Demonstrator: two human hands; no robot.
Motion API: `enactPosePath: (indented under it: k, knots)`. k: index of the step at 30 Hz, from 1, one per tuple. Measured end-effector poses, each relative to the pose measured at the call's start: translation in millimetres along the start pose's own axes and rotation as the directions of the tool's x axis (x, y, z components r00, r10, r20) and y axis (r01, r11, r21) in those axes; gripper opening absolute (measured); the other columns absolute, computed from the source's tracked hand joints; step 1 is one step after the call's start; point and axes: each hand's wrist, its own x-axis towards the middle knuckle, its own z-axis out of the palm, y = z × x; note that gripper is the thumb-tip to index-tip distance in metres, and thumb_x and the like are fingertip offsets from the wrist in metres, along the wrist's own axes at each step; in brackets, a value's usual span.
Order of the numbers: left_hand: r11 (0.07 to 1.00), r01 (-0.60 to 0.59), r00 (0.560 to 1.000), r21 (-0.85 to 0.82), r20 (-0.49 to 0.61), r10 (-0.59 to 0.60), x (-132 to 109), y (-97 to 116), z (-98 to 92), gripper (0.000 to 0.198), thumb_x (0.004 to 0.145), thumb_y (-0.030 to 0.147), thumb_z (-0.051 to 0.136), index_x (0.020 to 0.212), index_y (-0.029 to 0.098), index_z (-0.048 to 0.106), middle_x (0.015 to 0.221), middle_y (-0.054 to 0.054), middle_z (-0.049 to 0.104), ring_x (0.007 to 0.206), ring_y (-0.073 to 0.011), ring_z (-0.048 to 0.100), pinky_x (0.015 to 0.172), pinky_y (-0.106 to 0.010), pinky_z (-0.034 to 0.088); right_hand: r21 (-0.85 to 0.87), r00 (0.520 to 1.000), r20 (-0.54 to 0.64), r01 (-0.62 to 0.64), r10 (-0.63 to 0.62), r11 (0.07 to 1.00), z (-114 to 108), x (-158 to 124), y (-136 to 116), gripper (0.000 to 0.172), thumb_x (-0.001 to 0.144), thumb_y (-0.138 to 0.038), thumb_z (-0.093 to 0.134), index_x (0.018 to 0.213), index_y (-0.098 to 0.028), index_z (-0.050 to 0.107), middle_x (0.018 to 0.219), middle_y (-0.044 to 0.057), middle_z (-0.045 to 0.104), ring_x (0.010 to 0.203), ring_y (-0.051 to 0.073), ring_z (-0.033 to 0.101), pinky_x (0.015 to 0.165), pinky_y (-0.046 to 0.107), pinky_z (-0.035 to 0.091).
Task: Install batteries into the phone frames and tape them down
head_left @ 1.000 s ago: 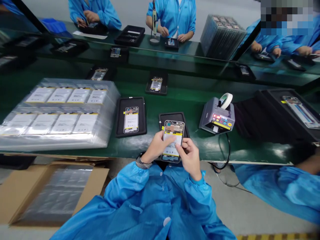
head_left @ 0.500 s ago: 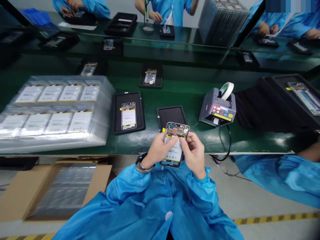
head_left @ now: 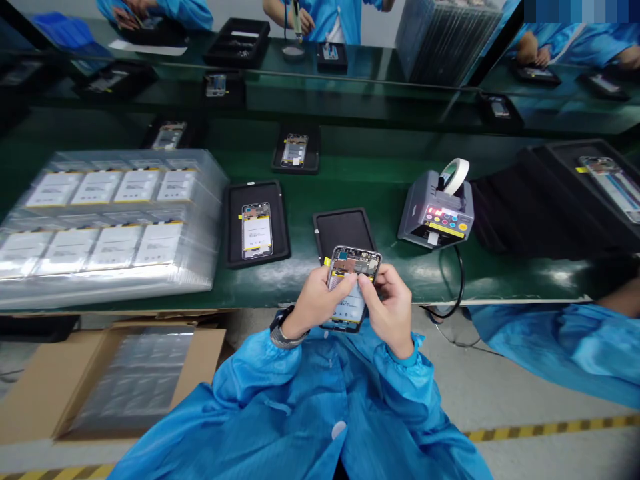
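An open phone body (head_left: 353, 263) with its circuit board and white battery showing is held over the near edge of the green bench. My left hand (head_left: 316, 300) wraps the phone's left side, thumb lying on the battery. My right hand (head_left: 390, 303) grips the right side, its thumb and forefinger pinched together on the battery's upper edge. Just beyond the phone lies an empty black tray (head_left: 344, 231). To its left a second black tray (head_left: 256, 223) carries another open phone (head_left: 257, 231).
A stack of clear trays of white batteries (head_left: 107, 223) fills the bench's left. A grey tape dispenser (head_left: 437, 212) with its cable stands right. Black trays (head_left: 560, 200) and a neighbour's blue sleeve (head_left: 555, 343) are further right. A cardboard box (head_left: 107, 380) sits below left. Workers face me across the conveyor.
My hands drew the phone a little nearer and my right thumb and forefinger climbed from the battery's middle to its top edge. The view tilted down slightly.
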Motion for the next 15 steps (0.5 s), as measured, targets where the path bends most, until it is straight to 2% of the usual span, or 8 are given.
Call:
enactPosePath:
  k: [10,15]
  knots:
    - [0.998,-0.058,0.998,0.031,0.011,0.057,-5.5,5.3,1.8,0.032,0.081,0.040,0.065,0.086,0.010,0.073,0.073,-0.005,0.068,0.060,-0.0127,0.056,0.054,-0.020,0.044,-0.056,0.997,-0.013,0.072,-0.073,0.996,-6.5,-1.4,-2.3,0.013,0.095,-0.032,0.065,0.092,-0.020,0.061,0.079,0.000,0.065,0.066,0.013,0.057,0.061,0.023,0.044]
    - [0.999,-0.013,0.999,0.037,-0.037,0.015,-2.3,2.0,5.9,0.032,0.079,0.042,0.066,0.076,0.010,0.070,0.065,-0.003,0.063,0.056,-0.0115,0.052,0.050,-0.019,0.040,-0.015,0.991,-0.111,0.069,-0.070,0.998,6.8,1.9,7.2,0.013,0.091,-0.033,0.065,0.090,-0.020,0.061,0.079,0.001,0.067,0.069,0.015,0.061,0.063,0.025,0.047]
